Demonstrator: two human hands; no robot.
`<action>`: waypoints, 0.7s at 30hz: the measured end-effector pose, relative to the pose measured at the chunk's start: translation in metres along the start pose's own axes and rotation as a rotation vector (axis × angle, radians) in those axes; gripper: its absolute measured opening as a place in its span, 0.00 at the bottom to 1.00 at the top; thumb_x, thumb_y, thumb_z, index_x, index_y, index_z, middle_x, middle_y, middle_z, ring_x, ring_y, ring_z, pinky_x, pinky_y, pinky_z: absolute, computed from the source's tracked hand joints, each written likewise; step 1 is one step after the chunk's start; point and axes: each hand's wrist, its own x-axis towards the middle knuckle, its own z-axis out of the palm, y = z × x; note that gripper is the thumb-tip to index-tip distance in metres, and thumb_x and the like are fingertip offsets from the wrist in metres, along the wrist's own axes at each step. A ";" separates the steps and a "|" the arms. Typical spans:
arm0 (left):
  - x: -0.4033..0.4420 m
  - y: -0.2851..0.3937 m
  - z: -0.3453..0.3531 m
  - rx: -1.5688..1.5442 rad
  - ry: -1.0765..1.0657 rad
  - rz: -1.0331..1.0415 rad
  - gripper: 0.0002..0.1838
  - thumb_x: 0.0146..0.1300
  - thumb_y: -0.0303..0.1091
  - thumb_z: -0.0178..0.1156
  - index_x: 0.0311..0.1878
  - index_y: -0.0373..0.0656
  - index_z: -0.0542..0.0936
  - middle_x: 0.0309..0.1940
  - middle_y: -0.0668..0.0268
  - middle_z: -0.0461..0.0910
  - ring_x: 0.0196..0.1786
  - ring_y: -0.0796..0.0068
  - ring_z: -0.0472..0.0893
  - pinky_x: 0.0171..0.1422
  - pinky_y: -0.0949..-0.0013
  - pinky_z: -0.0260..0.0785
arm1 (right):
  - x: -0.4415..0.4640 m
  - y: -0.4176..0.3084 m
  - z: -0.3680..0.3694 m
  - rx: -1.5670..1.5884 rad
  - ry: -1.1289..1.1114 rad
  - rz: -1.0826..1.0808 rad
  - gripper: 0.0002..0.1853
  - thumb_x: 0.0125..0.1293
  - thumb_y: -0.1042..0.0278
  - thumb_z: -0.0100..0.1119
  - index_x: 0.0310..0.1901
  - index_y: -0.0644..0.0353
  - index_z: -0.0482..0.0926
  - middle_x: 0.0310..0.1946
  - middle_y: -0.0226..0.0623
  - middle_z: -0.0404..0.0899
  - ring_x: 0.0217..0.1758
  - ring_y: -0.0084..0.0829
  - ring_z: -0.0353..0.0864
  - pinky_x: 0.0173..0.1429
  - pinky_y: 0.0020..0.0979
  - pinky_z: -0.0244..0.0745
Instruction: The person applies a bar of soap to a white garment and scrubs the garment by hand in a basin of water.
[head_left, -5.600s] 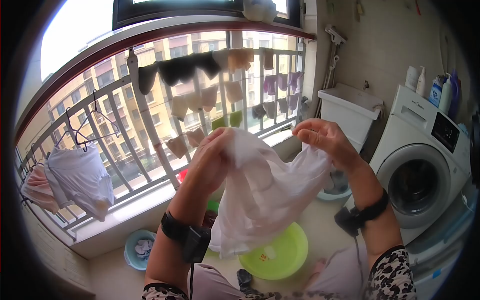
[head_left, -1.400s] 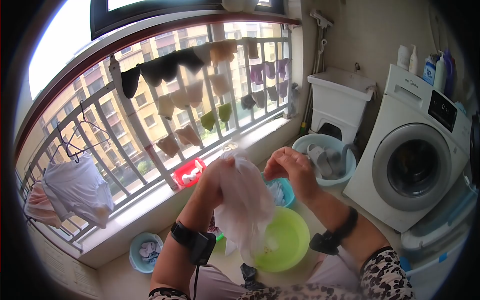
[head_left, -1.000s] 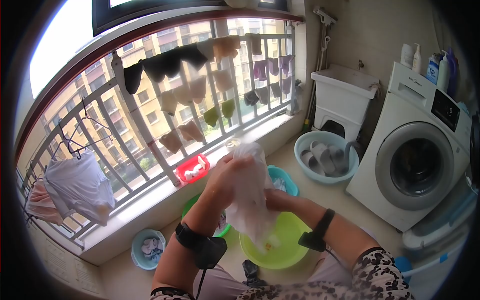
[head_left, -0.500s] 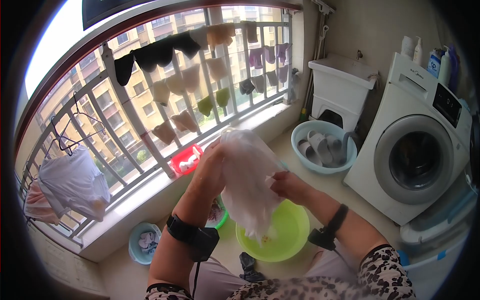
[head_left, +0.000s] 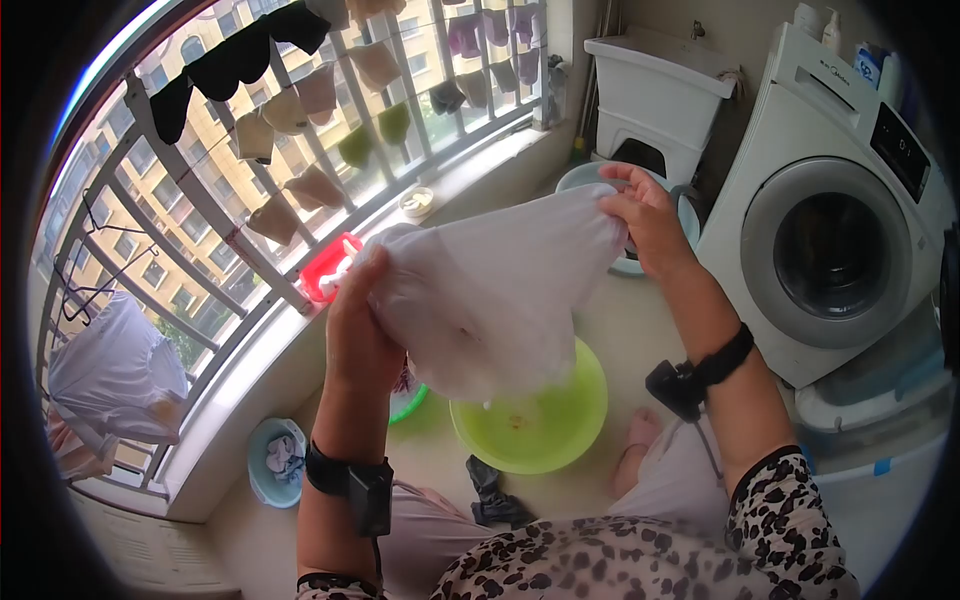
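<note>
A thin white garment (head_left: 490,285) is stretched out between my two hands, hanging in soft folds; its exact kind cannot be made out. My left hand (head_left: 362,325) is closed on its left side, thumb over the cloth. Its upper right corner is pinched by my right hand (head_left: 648,222), which is raised higher. Below the cloth, a yellow-green basin (head_left: 540,445) stands on the floor, partly covered from view by it. A dark cloth (head_left: 495,495) lies on the floor beside the basin.
Socks (head_left: 228,70) and other small items hang along the railing at left. A red basket (head_left: 322,285) sits on the ledge. A blue basin (head_left: 275,490) with clothes is at lower left. Back right are a washing machine (head_left: 790,330), a white sink (head_left: 650,90) and a light blue tub (head_left: 690,215).
My hands have moved apart, and the bunched garment is now spread wide. My right hand has gone up and to the right. The view has tilted downward.
</note>
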 end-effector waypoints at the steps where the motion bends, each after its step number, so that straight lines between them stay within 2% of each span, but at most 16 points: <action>1: 0.000 0.000 0.007 -0.007 -0.030 0.045 0.22 0.67 0.41 0.47 0.56 0.34 0.70 0.50 0.56 0.76 0.53 0.63 0.76 0.61 0.61 0.66 | -0.001 0.017 -0.004 0.101 -0.012 0.165 0.13 0.57 0.72 0.52 0.43 0.66 0.74 0.38 0.31 0.76 0.36 0.22 0.77 0.40 0.22 0.73; 4: 0.007 0.001 0.013 -0.099 -0.121 0.018 0.22 0.71 0.43 0.42 0.57 0.35 0.69 0.50 0.56 0.76 0.54 0.63 0.75 0.61 0.59 0.66 | -0.006 0.109 -0.015 0.009 0.085 0.318 0.12 0.57 0.69 0.52 0.41 0.64 0.76 0.33 0.33 0.78 0.34 0.23 0.78 0.38 0.24 0.75; 6: 0.015 0.000 0.011 -0.127 -0.180 -0.002 0.22 0.71 0.43 0.41 0.57 0.36 0.69 0.51 0.57 0.75 0.54 0.63 0.75 0.61 0.59 0.66 | -0.021 0.214 -0.028 -0.403 -0.022 0.390 0.10 0.56 0.69 0.52 0.38 0.61 0.78 0.29 0.38 0.80 0.33 0.30 0.81 0.37 0.31 0.76; 7: 0.019 0.001 0.011 -0.138 -0.209 -0.009 0.22 0.71 0.43 0.40 0.57 0.36 0.69 0.51 0.57 0.75 0.54 0.64 0.75 0.61 0.59 0.66 | -0.041 0.266 -0.030 -0.651 -0.094 0.279 0.10 0.55 0.68 0.52 0.37 0.58 0.80 0.29 0.43 0.81 0.36 0.39 0.82 0.40 0.37 0.76; 8: 0.019 0.003 0.017 -0.145 -0.188 0.005 0.22 0.72 0.43 0.40 0.58 0.36 0.69 0.51 0.57 0.75 0.54 0.64 0.76 0.61 0.59 0.66 | -0.067 0.278 -0.020 -0.819 -0.215 0.294 0.11 0.55 0.67 0.52 0.39 0.57 0.80 0.34 0.45 0.81 0.39 0.45 0.80 0.44 0.41 0.75; 9: 0.018 0.007 0.022 -0.199 -0.168 0.028 0.22 0.72 0.44 0.38 0.58 0.36 0.69 0.52 0.57 0.75 0.55 0.63 0.75 0.63 0.58 0.65 | -0.091 0.317 -0.017 -0.925 -0.295 0.348 0.12 0.55 0.69 0.51 0.41 0.56 0.79 0.38 0.46 0.81 0.43 0.44 0.80 0.47 0.41 0.74; 11: 0.015 0.019 0.021 -0.202 -0.202 0.069 0.22 0.71 0.40 0.39 0.60 0.33 0.66 0.54 0.54 0.73 0.57 0.60 0.74 0.64 0.55 0.63 | -0.131 0.342 -0.001 -1.068 -0.477 0.373 0.16 0.55 0.72 0.51 0.47 0.57 0.76 0.47 0.46 0.75 0.50 0.45 0.76 0.51 0.41 0.72; 13: 0.012 0.031 0.013 -0.111 -0.162 0.092 0.22 0.72 0.39 0.37 0.60 0.33 0.66 0.56 0.53 0.72 0.58 0.60 0.74 0.64 0.53 0.63 | -0.154 0.377 0.014 -1.200 -0.568 0.259 0.17 0.55 0.70 0.55 0.49 0.56 0.74 0.43 0.44 0.73 0.45 0.45 0.76 0.47 0.42 0.74; 15: 0.009 0.035 -0.006 -0.021 0.001 0.206 0.24 0.70 0.41 0.42 0.60 0.31 0.65 0.56 0.51 0.72 0.58 0.58 0.74 0.64 0.54 0.64 | -0.162 0.386 0.032 -1.302 -0.646 0.189 0.18 0.54 0.70 0.58 0.49 0.55 0.73 0.41 0.43 0.72 0.43 0.43 0.77 0.44 0.41 0.75; 21: 0.001 0.025 -0.059 0.195 0.247 0.263 0.24 0.70 0.43 0.41 0.60 0.33 0.66 0.56 0.52 0.71 0.58 0.58 0.73 0.64 0.52 0.64 | -0.157 0.433 0.060 -1.423 -0.480 0.127 0.21 0.47 0.70 0.66 0.45 0.57 0.73 0.38 0.39 0.73 0.42 0.39 0.77 0.41 0.38 0.75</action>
